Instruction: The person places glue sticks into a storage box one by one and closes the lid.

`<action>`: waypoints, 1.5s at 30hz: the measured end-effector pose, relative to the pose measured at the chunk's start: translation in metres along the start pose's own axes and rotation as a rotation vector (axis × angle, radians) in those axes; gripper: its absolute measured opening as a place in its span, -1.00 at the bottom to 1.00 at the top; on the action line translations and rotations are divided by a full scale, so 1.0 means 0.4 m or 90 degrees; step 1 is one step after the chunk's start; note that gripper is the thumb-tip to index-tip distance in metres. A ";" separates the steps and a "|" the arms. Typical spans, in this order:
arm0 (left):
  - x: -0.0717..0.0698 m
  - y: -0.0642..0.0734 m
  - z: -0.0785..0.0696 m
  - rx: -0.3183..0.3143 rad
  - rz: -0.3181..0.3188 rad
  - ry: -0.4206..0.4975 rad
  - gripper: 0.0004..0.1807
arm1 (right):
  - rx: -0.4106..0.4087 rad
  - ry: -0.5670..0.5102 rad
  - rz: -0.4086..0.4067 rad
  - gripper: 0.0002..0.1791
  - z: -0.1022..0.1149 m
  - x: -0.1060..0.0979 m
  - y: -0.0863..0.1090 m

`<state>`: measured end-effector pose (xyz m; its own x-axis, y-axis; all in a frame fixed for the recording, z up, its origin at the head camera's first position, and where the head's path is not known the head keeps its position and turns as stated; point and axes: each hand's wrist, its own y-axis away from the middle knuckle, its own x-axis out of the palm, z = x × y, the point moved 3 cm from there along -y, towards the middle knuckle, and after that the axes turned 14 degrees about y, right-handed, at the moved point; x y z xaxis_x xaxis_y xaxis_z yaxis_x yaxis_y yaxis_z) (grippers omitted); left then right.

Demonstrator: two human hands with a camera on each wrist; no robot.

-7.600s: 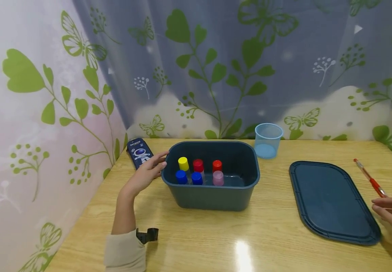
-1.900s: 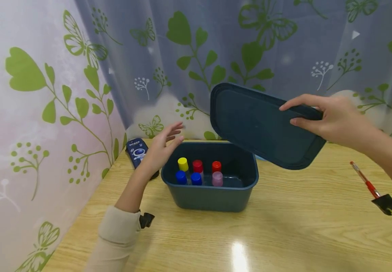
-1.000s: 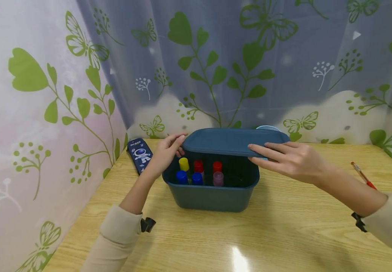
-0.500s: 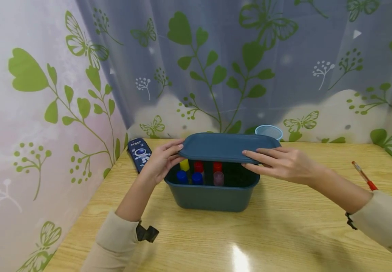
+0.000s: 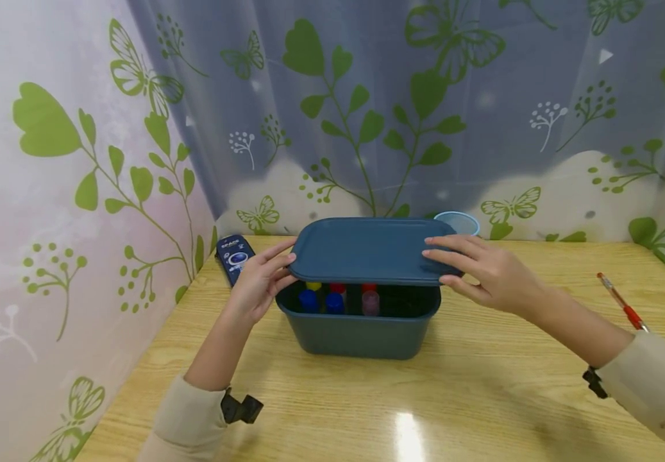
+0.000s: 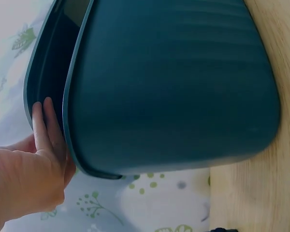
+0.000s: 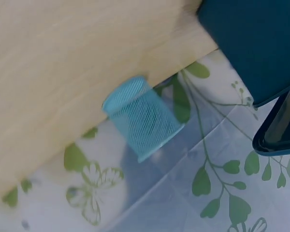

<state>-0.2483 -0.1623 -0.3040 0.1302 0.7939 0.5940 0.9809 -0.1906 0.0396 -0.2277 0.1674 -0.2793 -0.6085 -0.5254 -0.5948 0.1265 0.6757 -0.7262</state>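
Lid: the dark teal lid (image 5: 367,249) sits tilted over the bin (image 5: 358,327), front edge raised, so there's a gap on the near side.
Left hand: the left hand (image 5: 258,287) pinches the lid's left end, fingers (image 6: 48,126) curled under its rim.
Right hand: the right hand (image 5: 485,273) lies on the lid's right end, fingers stretched flat on top, thumb below the edge as far as I can tell.
Risk: I'd say the lid could land skewed and ride on the bin's rim, or pinch the left fingers tucked beneath.
Inside the bin: small bottles (image 5: 335,300) with blue, yellow, red and pink caps stand at its left end.
Behind the bin: a pale blue cup (image 7: 141,119), nothing visible inside.
Left of the bin: a dark remote (image 5: 235,256).
Right of the bin: a red pen (image 5: 622,301), well apart.
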 end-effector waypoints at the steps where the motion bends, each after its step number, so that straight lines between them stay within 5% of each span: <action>1: -0.005 0.002 -0.001 0.001 -0.003 0.000 -0.51 | 0.063 -0.029 0.012 -0.51 -0.004 0.000 0.004; 7: -0.026 0.020 -0.010 0.003 0.000 -0.019 -0.49 | 0.429 -0.157 0.139 -0.68 -0.012 0.013 0.023; 13: -0.040 0.035 -0.010 0.001 0.021 -0.043 -0.49 | 0.608 -0.234 0.280 -0.44 0.002 0.027 0.032; 20: -0.050 0.042 -0.006 0.003 0.041 -0.061 -0.47 | 0.660 -0.282 0.309 -0.43 0.012 0.038 0.036; 26: -0.054 0.049 -0.007 0.024 0.017 -0.117 -0.50 | 0.669 -0.285 0.310 -0.43 0.019 0.044 0.035; 29: -0.050 0.049 -0.009 0.073 -0.010 -0.236 -0.52 | 0.645 -0.260 0.307 -0.43 0.024 0.052 0.033; 37: -0.048 0.046 -0.002 0.206 -0.057 -0.722 -0.54 | 0.594 -0.202 0.299 -0.46 0.028 0.078 0.031; 45: -0.051 0.041 0.008 0.228 -0.012 -0.924 -0.55 | 0.554 -0.137 0.348 -0.46 0.019 0.093 0.030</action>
<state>-0.2343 -0.1796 -0.3181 -0.0666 0.7026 -0.7085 0.9385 -0.1970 -0.2835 -0.2428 0.1520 -0.3126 -0.1581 -0.3993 -0.9031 0.9136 0.2877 -0.2872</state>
